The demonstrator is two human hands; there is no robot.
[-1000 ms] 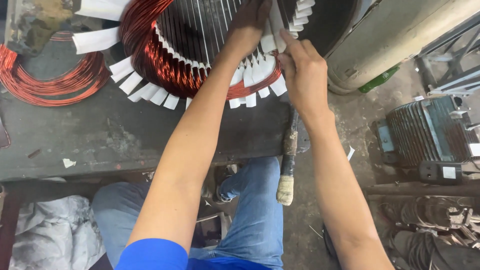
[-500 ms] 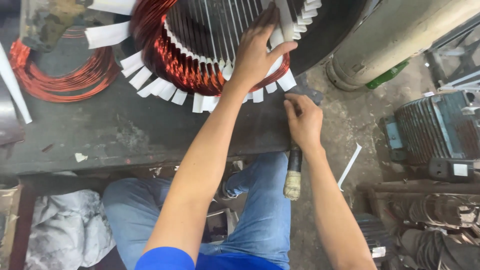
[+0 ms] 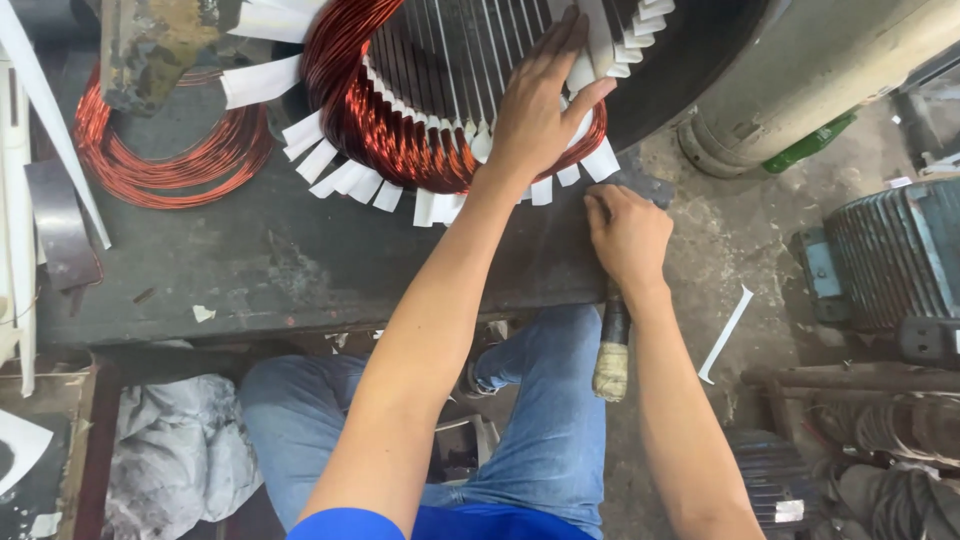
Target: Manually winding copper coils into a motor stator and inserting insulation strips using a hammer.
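Two hands (image 3: 540,120), one motor stator (image 3: 450,90), one loose copper wire coil (image 3: 165,160), one hammer (image 3: 612,340), one green bottle (image 3: 810,145).

Stator (image 3: 470,90) top cut off; hammer (image 3: 612,350) head hidden under right hand (image 3: 628,235).

Sleeves: short, bright blue, ending above the elbows.
Forearms: bare.
Left hand (image 3: 537,110): ungloved.
Right hand (image 3: 628,235): ungloved.
Legs: faded blue jeans.

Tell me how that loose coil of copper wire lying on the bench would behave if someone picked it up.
The loose copper coil would probably sag and flop out of shape, since its many thin strands lie in an uneven ring with no visible tie. It likely feels heavy for its size, being dense metal. Lying flat on the bench, it seems unlikely to roll; strands might spread or snag.
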